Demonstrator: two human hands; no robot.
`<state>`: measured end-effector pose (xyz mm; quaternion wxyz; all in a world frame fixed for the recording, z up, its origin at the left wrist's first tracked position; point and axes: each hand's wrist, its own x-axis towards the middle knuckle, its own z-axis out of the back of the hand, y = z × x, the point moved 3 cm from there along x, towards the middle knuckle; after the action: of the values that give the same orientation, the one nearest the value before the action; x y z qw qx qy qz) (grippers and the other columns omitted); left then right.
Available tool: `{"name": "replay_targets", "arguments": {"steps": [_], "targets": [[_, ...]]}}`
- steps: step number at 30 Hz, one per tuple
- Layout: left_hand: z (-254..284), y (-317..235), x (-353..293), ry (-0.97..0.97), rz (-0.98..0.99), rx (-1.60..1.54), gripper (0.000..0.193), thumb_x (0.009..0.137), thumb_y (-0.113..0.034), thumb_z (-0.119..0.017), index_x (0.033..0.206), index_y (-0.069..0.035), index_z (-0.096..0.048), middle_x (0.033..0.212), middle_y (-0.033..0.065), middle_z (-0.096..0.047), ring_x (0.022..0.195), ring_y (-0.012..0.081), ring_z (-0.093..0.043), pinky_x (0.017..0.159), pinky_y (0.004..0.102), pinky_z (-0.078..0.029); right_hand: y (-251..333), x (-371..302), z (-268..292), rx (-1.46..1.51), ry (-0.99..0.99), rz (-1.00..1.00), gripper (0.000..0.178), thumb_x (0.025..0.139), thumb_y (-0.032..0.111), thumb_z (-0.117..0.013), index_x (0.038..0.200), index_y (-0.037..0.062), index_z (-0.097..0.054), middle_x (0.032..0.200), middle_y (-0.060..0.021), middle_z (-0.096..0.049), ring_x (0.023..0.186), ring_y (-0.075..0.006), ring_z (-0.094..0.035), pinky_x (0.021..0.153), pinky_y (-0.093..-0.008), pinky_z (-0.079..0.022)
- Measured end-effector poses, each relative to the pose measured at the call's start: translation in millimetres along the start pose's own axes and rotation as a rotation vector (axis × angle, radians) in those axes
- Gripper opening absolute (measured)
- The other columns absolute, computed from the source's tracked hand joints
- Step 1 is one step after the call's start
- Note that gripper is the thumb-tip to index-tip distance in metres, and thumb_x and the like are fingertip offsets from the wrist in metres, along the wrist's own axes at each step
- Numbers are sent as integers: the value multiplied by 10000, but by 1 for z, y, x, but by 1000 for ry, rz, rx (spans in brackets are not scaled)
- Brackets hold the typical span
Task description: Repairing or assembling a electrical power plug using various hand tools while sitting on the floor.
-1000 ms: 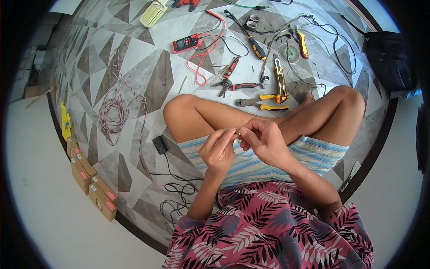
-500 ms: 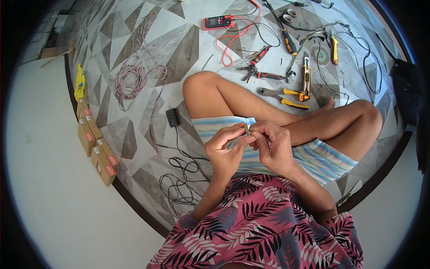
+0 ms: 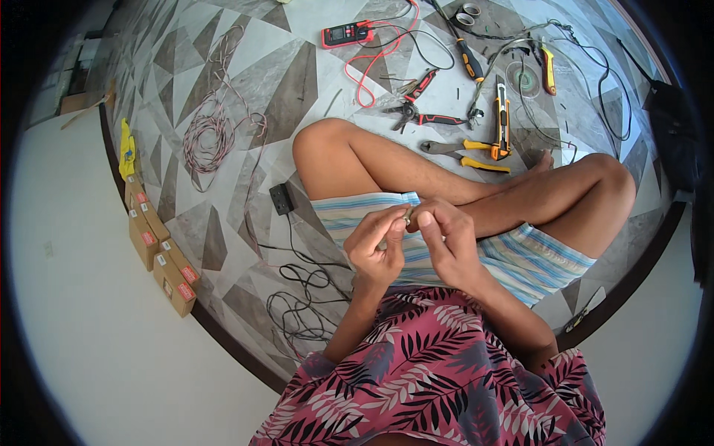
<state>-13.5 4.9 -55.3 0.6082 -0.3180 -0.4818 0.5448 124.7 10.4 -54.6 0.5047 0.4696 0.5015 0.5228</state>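
Grey patterned floor [image 3: 245, 82] with triangular marble-like tiles, bounded by a dark curved edge; seated cross-legged on it, striped shorts [image 3: 520, 256] and a leaf-print shirt [image 3: 439, 379] in view.

Left hand [image 3: 375, 249] raised over the lap, fingers curled, thumb and forefinger pinched on a small pale piece [image 3: 408, 214]. Right hand [image 3: 446, 238] just beside, fingertips closed on the same piece from the other side. Held between both hands above the hem of the shorts, near the left thigh. Too small to identify further; possibly a short wire end, cannot tell.

Noted on the floor beyond the knees: red multimeter [image 3: 346, 33] with red and black leads; red-handled pliers [image 3: 416, 85]; a second red-handled tool [image 3: 424, 117]; yellow-handled pliers [image 3: 465, 154]; yellow utility knife [image 3: 502, 119]; screwdriver with orange-black handle [image 3: 467, 58]; second yellow-handled tool [image 3: 548, 68]; two tape rolls [image 3: 467, 13] at the far rim.

To the left: pink coiled wire [image 3: 208, 137]; small black square block [image 3: 281, 199] beside the left knee, black cable [image 3: 305, 297] trailing from it into loose loops near the left forearm. Row of small cardboard boxes [image 3: 160, 253] along the floor edge, yellow item [image 3: 127, 149] above them.
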Motion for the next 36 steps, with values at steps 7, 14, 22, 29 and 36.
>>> {"name": "replay_targets", "arguments": {"steps": [7, 14, 22, 29, 36], "targets": [[-1, -5, -6, 40, -81, 47, 121, 870, -38, -658, 966, 19, -704, 922, 126, -697, 847, 257, -684, 723, 331, -538, 6, -8, 3, -50, 235, -268, 359, 979, 269, -541, 857, -60, -613, 645, -131, -573, 581, -228, -547, 563, -352, -441], [-3, -9, -6, 74, -54, 45, 137, 871, -32, -653, 981, 34, -700, 925, 124, -684, 983, 298, -666, 833, 379, -534, -1, -13, 1, 208, 236, -356, 306, 1005, 209, -488, 895, -57, -590, 728, -130, -580, 646, -181, -535, 613, -351, -449], [-8, -5, -5, 143, -129, 36, 134, 857, 34, -609, 963, 58, -689, 965, 152, -701, 885, 283, -695, 779, 336, -558, -4, -21, 3, -13, 142, -138, 150, 906, 62, -510, 835, -65, -544, 746, -228, -558, 696, -407, -551, 625, -430, -438], [-11, -5, -2, 169, -98, -19, 81, 855, 40, -598, 893, 65, -665, 886, 146, -697, 802, 268, -691, 728, 334, -557, -10, -30, 0, -104, 83, 35, 148, 889, 69, -520, 799, -47, -538, 718, -199, -534, 671, -379, -541, 612, -430, -433], [-15, 2, 0, 165, 155, -274, 116, 877, -14, -633, 953, 61, -679, 916, 127, -690, 824, 223, -677, 737, 304, -542, -11, -19, 10, -67, 147, 0, 200, 935, 111, -489, 804, -36, -526, 700, -166, -516, 636, -336, -522, 594, -399, -424]]}}
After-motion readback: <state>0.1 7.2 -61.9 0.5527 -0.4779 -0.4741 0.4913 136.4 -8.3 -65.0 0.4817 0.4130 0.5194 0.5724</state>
